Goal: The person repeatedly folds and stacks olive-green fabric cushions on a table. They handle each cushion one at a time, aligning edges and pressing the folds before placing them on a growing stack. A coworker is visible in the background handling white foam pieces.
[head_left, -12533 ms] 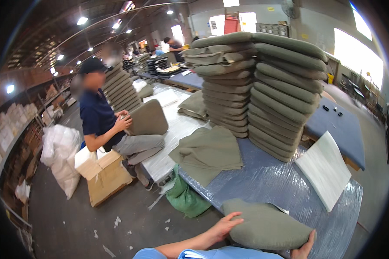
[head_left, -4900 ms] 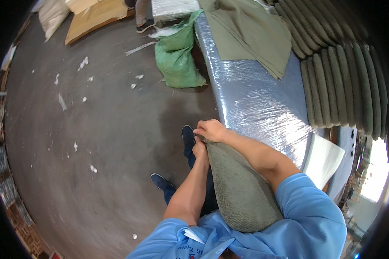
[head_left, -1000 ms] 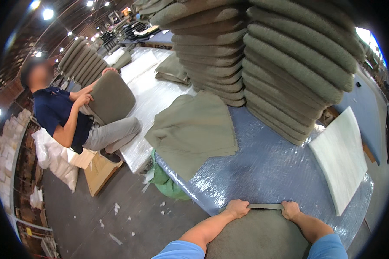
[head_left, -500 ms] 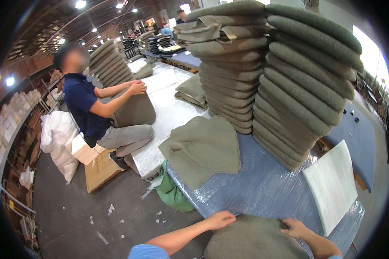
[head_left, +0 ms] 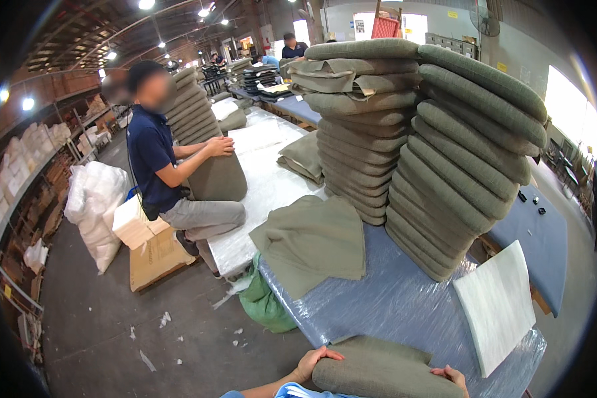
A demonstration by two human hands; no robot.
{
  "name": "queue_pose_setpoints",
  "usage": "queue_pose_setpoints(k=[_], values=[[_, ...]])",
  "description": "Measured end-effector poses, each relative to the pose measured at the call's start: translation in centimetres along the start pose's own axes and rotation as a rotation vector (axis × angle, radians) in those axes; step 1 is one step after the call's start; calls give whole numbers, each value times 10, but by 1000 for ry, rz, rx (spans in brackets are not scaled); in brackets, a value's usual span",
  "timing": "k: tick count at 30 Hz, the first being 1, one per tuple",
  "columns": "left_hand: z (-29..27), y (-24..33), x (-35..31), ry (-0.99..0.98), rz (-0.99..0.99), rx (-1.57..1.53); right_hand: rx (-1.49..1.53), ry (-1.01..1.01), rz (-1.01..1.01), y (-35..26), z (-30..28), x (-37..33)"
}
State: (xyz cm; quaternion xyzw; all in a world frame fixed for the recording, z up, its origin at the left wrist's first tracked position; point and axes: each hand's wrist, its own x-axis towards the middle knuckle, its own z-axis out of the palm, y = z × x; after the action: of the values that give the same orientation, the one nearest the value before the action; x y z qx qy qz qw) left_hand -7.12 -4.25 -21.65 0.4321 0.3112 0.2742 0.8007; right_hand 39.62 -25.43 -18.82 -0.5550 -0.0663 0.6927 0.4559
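Observation:
A grey-green seat cushion (head_left: 381, 373) is at the near edge of the plastic-covered blue table, close to my body. My left hand (head_left: 316, 362) grips its left side, fingers laid over the top edge. On the other side my right hand (head_left: 452, 376) holds the right edge, its lower part cut off by the frame. A flap of the cushion's fabric cover (head_left: 385, 347) shows at the far end, beyond the rounded pad. Farther off lies a loose grey-green cover (head_left: 315, 242), spread over the table's left corner. To the right rests a white padding sheet (head_left: 496, 308).
Two tall stacks of cushions, a left stack (head_left: 365, 142) and a right stack (head_left: 454, 172), stand beyond my hands. A co-worker (head_left: 154, 139) at left handles another cushion (head_left: 219, 178). A green sack (head_left: 266, 305) sits below the table corner; white scraps (head_left: 164, 320) litter the floor.
My hands have moved nearer my body and lower in view, from the cushion's far edge to its sides. The cushion now looks bent or rolled toward me. The view has tilted up slightly.

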Motion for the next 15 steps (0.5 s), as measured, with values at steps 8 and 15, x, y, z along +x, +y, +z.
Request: queue_pose_setpoints(k=[8,15], values=[[-10,-38,26,247,-99,-325,4,211,59,6,22,47],[-15,14,54,597,-126,-456,366,-80,-278,54,22,49]])
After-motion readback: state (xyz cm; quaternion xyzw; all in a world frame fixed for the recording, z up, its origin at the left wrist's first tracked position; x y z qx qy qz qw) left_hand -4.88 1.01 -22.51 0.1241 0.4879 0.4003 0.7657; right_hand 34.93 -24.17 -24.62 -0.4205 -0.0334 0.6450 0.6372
